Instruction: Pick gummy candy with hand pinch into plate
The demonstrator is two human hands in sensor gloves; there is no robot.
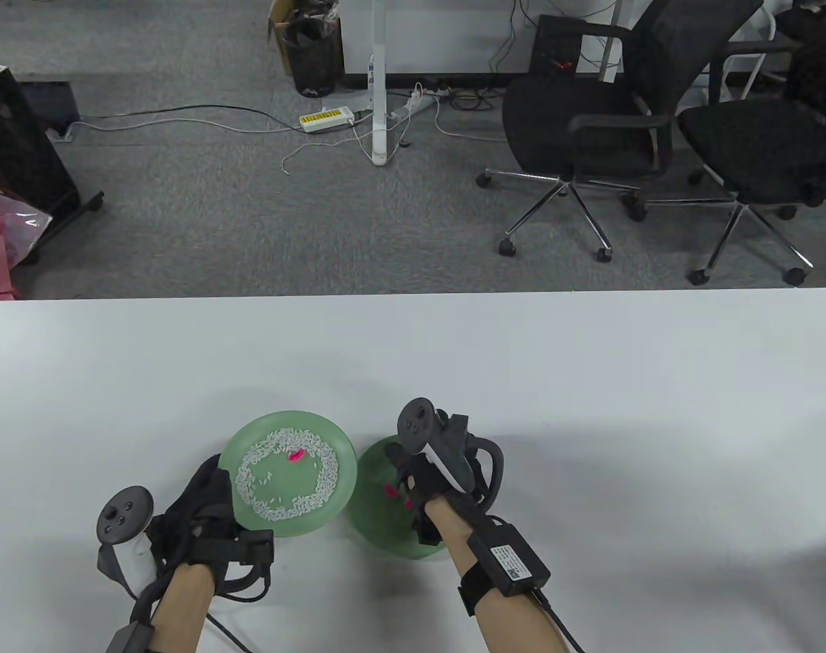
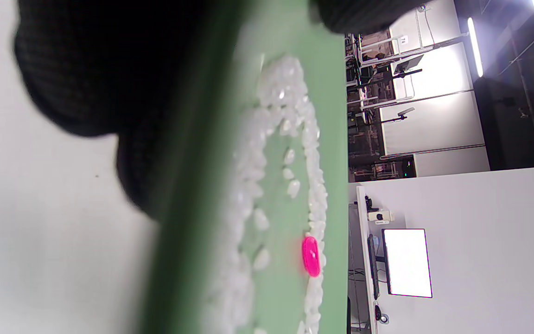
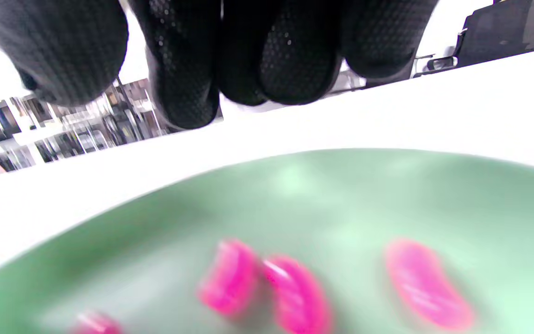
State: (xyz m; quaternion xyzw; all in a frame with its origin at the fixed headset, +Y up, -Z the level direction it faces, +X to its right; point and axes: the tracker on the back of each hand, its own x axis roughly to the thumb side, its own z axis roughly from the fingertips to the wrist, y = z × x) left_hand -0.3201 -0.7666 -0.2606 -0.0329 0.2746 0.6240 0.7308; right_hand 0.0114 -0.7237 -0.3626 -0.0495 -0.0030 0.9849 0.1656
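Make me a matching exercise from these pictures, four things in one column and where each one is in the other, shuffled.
Things:
1. left hand
2. right hand
3. white grains
4. lone pink gummy

Places:
A. over the plate holding several gummies
B. ring on the left plate
C. at the left plate's near-left rim
D. among the grains, far side of the ring

Pairs: 1-C, 2-A, 3-B, 4-D

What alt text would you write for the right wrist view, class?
Four blurred pink gummy candies lie in a green plate on a white table. The right hand's black gloved fingertips hang above, holding nothing visible.
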